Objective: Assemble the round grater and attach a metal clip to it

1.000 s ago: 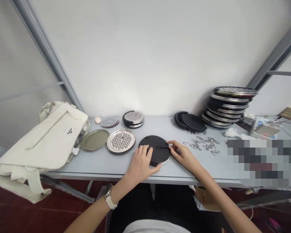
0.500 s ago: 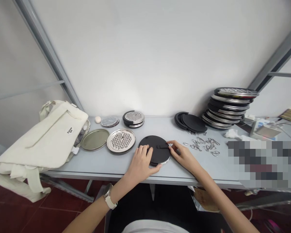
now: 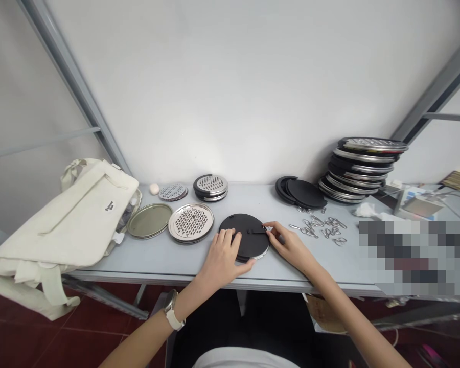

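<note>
A black round disc [image 3: 249, 221] with a silvery rim lies flat on the table before me. A narrow black strip runs across it to its right edge. My left hand [image 3: 226, 253] holds the disc from the left, its fingers on the top and its thumb along the front rim. At the right edge, by the strip's end, my right hand [image 3: 285, 243] is closed in a pinch. Its fingertips hide most of what is between them. Several small silvery wire-like clips [image 3: 318, 225] lie loose to the right of that hand.
A grater disc [image 3: 191, 222] and an olive round lid [image 3: 149, 221] lie left, before smaller grater discs [image 3: 210, 185]. Black discs [image 3: 306, 194] and a tall stack of discs [image 3: 358, 171] stand back right. A cream bag [image 3: 72, 214] covers the table's left end.
</note>
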A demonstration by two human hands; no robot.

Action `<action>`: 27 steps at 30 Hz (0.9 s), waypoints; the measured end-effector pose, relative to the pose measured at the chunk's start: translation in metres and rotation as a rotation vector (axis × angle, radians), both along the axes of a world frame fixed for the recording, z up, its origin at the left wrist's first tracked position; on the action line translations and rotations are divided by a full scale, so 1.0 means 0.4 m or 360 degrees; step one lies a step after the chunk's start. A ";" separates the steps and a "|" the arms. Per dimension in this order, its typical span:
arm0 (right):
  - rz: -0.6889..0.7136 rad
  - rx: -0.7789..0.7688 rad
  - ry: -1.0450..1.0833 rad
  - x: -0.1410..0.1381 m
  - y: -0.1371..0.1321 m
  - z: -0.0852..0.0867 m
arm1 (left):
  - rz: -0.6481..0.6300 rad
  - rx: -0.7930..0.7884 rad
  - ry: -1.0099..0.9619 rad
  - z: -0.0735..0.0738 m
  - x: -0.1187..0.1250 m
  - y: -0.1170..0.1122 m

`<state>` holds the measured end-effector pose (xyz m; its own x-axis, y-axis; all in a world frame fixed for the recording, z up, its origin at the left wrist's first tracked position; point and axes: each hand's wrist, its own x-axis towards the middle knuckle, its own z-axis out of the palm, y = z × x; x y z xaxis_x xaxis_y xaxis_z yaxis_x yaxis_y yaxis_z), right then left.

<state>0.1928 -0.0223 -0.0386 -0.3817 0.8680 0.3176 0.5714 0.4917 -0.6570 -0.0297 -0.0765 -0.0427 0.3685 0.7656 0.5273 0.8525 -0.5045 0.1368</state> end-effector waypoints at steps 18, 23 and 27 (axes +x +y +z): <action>0.0006 -0.0021 -0.0027 0.001 0.001 -0.003 | 0.0003 -0.0020 0.0005 -0.002 0.001 0.000; 0.0024 -0.0025 -0.0024 0.001 0.002 -0.006 | 0.0012 -0.0024 0.0012 0.000 0.001 -0.001; 0.0025 -0.0026 -0.0020 0.001 0.002 -0.005 | 0.0006 -0.0023 0.0018 0.001 0.001 -0.002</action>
<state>0.1932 -0.0216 -0.0406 -0.3994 0.8667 0.2987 0.5719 0.4902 -0.6577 -0.0294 -0.0772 -0.0424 0.3717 0.7745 0.5119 0.8559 -0.4994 0.1341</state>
